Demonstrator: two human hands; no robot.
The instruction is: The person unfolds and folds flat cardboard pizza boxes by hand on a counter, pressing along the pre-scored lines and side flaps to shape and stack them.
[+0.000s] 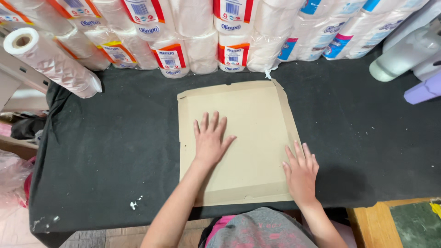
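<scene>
Stacked toilet-paper packs (183, 32) along back; plastic film roll (53, 62) left; black cloth (115, 147) covering table.

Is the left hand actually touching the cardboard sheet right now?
Touching. The head view shows the left hand lying flat, fingers spread, on the cardboard sheet, with no gap visible under the palm.

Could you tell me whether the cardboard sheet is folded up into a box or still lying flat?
Flat: the cardboard sheet lies spread on the black cloth, its edge flaps down, with the left hand and right hand pressing on it.
</scene>
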